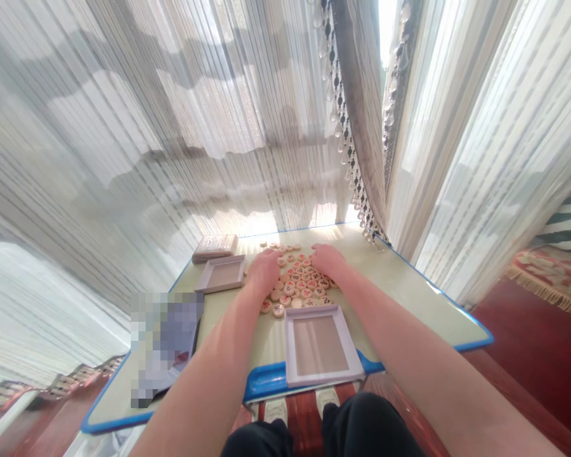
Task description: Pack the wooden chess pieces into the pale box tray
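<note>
Several round wooden game pieces (301, 282) with red and dark characters lie spread on a pale table (400, 285) with a blue edge. My left hand (262, 270) rests palm down on the left side of the pile, fingers curved over the pieces. On the pile's right side my right hand (329, 260) lies the same way. Whether either hand grips a piece is hidden. An empty shallow box tray (321, 346) sits at the near table edge between my forearms.
A second empty box tray (221, 274) lies left of the pile, with a closed patterned box (215, 246) behind it. A blurred-out item (164, 343) sits at the table's left. Curtains hang close behind and right. Red floor and a rug (552, 273) lie to the right.
</note>
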### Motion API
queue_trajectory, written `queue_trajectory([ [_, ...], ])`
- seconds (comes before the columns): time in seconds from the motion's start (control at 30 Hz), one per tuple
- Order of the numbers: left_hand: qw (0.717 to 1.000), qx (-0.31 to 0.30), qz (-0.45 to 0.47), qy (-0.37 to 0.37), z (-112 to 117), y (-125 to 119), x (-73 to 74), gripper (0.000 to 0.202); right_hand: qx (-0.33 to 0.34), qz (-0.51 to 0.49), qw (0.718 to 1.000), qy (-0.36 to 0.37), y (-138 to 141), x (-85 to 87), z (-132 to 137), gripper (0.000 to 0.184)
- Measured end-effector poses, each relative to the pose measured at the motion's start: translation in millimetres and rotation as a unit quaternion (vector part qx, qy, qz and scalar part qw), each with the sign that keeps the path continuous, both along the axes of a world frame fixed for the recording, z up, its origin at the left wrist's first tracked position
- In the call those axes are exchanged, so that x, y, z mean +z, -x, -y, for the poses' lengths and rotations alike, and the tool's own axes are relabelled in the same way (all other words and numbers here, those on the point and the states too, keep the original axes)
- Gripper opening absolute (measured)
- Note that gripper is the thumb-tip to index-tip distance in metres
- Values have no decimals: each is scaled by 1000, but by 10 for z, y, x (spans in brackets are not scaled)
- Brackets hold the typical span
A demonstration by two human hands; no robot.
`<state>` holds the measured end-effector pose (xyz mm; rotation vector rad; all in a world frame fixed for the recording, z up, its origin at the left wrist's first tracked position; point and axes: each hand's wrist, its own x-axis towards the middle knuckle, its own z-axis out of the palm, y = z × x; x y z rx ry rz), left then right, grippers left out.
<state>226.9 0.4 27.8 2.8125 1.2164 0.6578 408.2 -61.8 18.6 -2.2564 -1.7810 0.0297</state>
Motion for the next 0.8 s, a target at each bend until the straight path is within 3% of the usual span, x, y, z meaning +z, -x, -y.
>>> queue_trajectory([
  [0.17, 996, 24, -75, 39, -28, -16, -14, 37, 7, -18, 999, -31, 52, 3, -5, 43],
  [0.27, 996, 27, -68, 48, -34, -17, -4, 37, 34, -17, 998, -47, 125, 29, 19, 39],
  [0.4, 999, 22, -38, 32, -44, 3, 20, 42, 156, -24, 983, -94, 305, 80, 109, 29],
  [0.53, 992, 49, -94, 60, -72, 0, 28, 42, 254, -31, 964, -76, 417, 94, 179, 27],
  [0.6, 988, 64, -114, 77, -83, -5, 23, 37, 255, -17, 964, -70, 416, 81, 179, 29],
  [0.8, 996, 41, -60, 53, -48, 7, 13, 43, 228, -3, 968, -106, 396, 20, 132, 29],
])
